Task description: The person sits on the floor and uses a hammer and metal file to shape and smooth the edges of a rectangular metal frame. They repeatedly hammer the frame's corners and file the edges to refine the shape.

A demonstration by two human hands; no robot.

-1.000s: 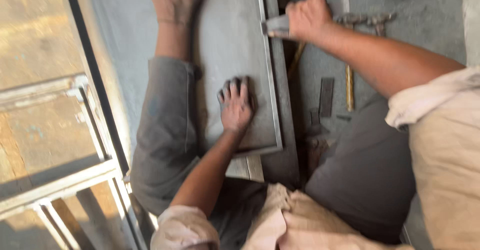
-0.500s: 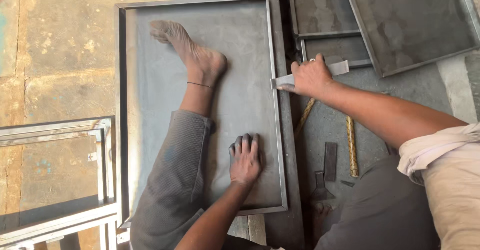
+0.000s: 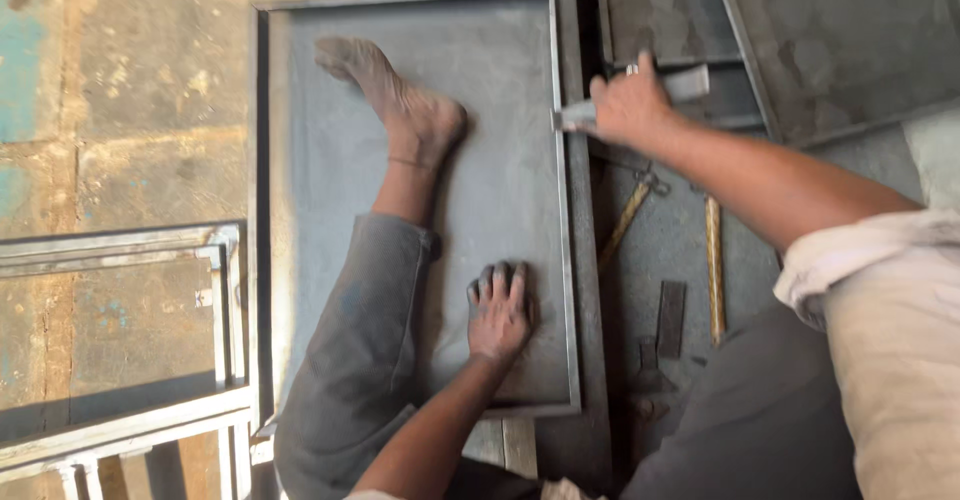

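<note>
Lying flat on concrete floor (image 3: pixel 140 90), grey metal tray (image 3: pixel 500 180)

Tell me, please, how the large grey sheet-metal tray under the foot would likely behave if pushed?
The large grey sheet-metal tray looks stiff: raised rims frame its flat base. It probably would not slide now, with a bare foot and the left hand pressing on it. Freed, it likely scrapes rather than tips.

The person wore loose grey trousers (image 3: pixel 360 360), dusty and creased, with the leg ending above the ankle. The foot (image 3: pixel 395 100) was bare and coated in grey dust, and a thin thread or band circled the ankle. A pale cream shirt (image 3: pixel 880 310) with a short rolled sleeve covered the right shoulder. Both forearms were bare. The left hand (image 3: pixel 500 310) and the right hand (image 3: pixel 630 105) were gloveless, grimy with dark dust over the fingers.
</note>
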